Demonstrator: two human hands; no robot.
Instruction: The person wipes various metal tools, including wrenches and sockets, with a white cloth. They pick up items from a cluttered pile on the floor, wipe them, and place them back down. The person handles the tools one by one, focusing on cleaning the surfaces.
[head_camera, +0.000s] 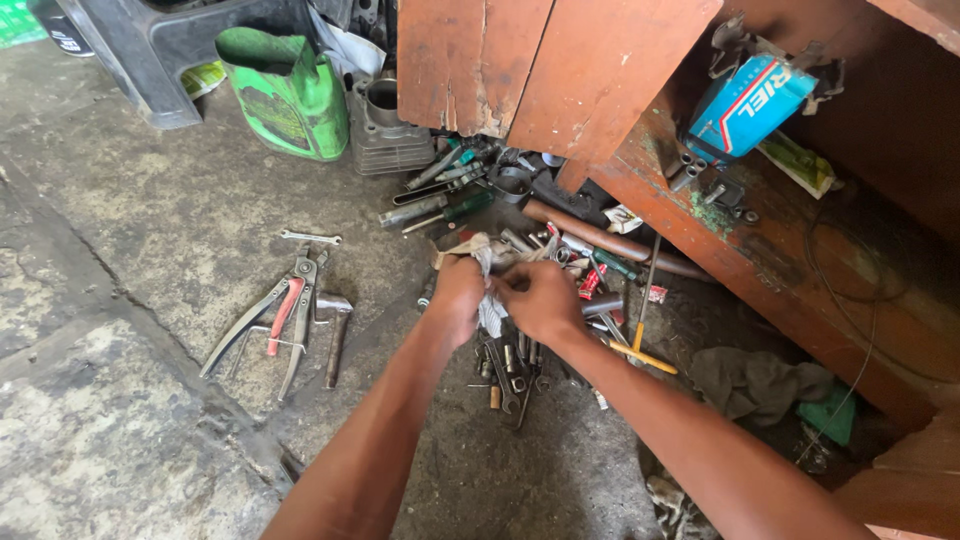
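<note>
My left hand (456, 296) and my right hand (541, 300) meet over a pile of tools on a concrete floor. Both grip a grey-white rag (490, 258) that bunches up between them and hangs down a little under the fingers. What the rag wraps is hidden. Beneath the hands lie several wrenches and sockets (508, 372). Screwdrivers with green handles (446, 208) lie just beyond the hands.
Pliers with a red handle (283, 310), a small hammer (335, 335) and a spanner (311, 238) lie to the left. A green jerrycan (290, 95) and a metal engine cylinder (385, 125) stand behind. A rusty brown cabinet (700, 230) rises on the right, a dark cloth (755, 382) at its foot.
</note>
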